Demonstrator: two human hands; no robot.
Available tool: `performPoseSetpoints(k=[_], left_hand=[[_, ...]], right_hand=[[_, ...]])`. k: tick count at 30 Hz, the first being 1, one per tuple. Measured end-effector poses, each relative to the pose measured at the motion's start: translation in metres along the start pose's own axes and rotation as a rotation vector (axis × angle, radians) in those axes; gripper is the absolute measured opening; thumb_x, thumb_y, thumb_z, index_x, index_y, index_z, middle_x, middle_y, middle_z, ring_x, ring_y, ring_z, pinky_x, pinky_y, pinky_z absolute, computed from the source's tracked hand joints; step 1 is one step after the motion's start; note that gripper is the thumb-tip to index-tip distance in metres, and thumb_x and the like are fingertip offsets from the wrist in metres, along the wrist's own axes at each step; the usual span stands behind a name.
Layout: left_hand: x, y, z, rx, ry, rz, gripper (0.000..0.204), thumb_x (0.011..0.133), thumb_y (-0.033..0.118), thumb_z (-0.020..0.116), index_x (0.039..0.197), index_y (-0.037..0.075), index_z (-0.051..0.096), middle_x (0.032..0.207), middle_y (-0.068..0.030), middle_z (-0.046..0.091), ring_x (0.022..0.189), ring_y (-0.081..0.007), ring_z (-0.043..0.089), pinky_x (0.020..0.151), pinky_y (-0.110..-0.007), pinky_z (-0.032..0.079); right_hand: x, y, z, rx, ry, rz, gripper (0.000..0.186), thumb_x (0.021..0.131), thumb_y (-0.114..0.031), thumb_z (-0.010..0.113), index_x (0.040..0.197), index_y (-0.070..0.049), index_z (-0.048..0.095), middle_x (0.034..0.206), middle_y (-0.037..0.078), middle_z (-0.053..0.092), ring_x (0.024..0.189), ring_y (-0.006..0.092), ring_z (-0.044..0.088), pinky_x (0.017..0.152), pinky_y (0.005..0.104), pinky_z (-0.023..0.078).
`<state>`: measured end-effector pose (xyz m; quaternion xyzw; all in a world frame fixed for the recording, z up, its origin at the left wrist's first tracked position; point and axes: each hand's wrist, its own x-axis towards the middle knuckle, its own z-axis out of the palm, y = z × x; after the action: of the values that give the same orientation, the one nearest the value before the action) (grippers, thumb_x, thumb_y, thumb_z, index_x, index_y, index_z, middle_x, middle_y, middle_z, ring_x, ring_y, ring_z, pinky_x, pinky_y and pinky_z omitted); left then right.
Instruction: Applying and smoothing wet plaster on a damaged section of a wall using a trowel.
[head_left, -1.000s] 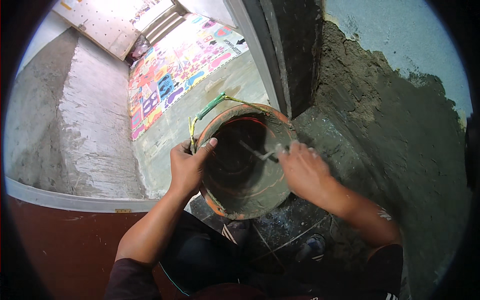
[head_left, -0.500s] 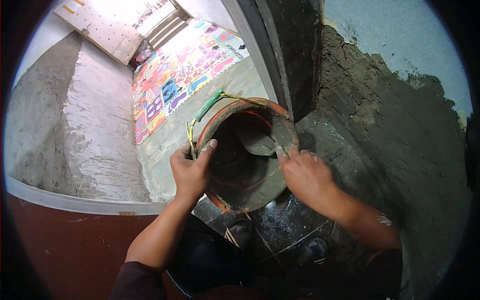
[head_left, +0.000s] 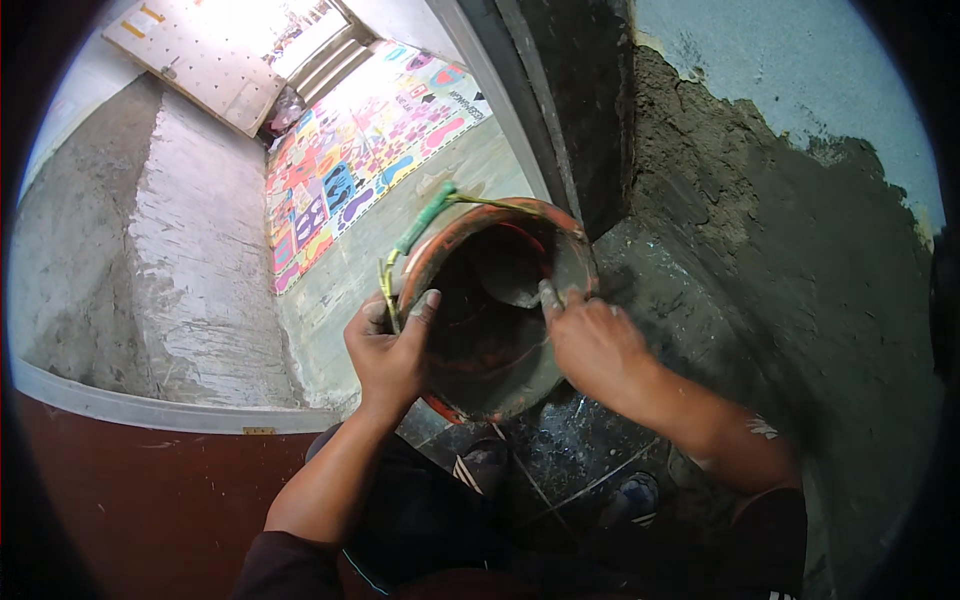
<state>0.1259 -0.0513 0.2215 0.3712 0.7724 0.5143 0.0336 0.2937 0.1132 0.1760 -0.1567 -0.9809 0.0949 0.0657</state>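
Bucket: an orange-red bucket (head_left: 455, 395), coated grey with mortar, is tilted with its mouth turned up toward me. It sits between my two hands, above my knees.
Left hand: my left hand (head_left: 390, 350) grips the bucket's near-left rim, thumb hooked inside over the edge, the other fingers curled round the outside wall. It is closed on the rim.
Right hand: my right hand (head_left: 590, 345) reaches into the bucket's mouth from the right side, fingers drawn together around the handle of a trowel (head_left: 515, 285). The forefinger lies straight along it, pointing into the bucket.
Trowel: its grey blade lies inside the bucket, just beyond my right fingertips, against the far inner wall. The blade is caked in mortar.
Bail handle: a wire handle with a green grip (head_left: 425, 220) stands off the far-left rim, just beyond my left hand. Yellowish wire runs from it down beside my left thumb.
Wall: a wall (head_left: 800, 280) spread with rough wet grey plaster rises to the right of my right forearm.
Ledge: a pale concrete ledge (head_left: 190, 280) drops away to the left of my left hand.
Floor below: a bright patterned mat (head_left: 350, 170) lies far beyond the bucket, well apart from both hands.
Feet: dark shoes (head_left: 635, 495) show beneath my right forearm on wet dark flooring.
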Motion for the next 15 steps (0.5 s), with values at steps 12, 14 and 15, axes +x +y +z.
performPoseSetpoints(k=[12,14,15], left_hand=[[-0.001,0.008,-0.008,-0.272,0.107,-0.199,0.019,0.095,0.007,0.070,0.107,-0.008,0.070,0.094,-0.0056,0.071,0.081,-0.0090,0.062,0.073,-0.024,0.049],[-0.001,0.007,-0.007,-0.289,0.122,-0.204,0.020,0.095,0.008,0.070,0.107,-0.008,0.070,0.093,-0.0056,0.071,0.080,-0.0090,0.062,0.072,-0.024,0.049],[0.000,0.007,-0.007,-0.344,0.127,-0.191,0.020,0.095,0.008,0.070,0.107,-0.008,0.070,0.091,-0.0056,0.071,0.078,-0.0090,0.062,0.071,-0.024,0.049]], right_hand=[[-0.016,-0.006,0.014,0.163,-0.122,-0.105,0.024,0.090,-0.008,0.055,0.107,0.003,0.068,0.101,0.020,0.068,0.090,0.0323,0.073,0.074,0.0405,0.061],[-0.018,-0.007,0.014,0.163,-0.103,-0.112,0.024,0.090,-0.008,0.055,0.107,0.003,0.068,0.100,0.020,0.068,0.090,0.0330,0.073,0.075,0.0414,0.061],[-0.020,-0.008,0.013,0.192,-0.160,-0.135,0.024,0.090,-0.008,0.055,0.107,0.003,0.068,0.101,0.020,0.068,0.090,0.0334,0.073,0.076,0.0422,0.060]])
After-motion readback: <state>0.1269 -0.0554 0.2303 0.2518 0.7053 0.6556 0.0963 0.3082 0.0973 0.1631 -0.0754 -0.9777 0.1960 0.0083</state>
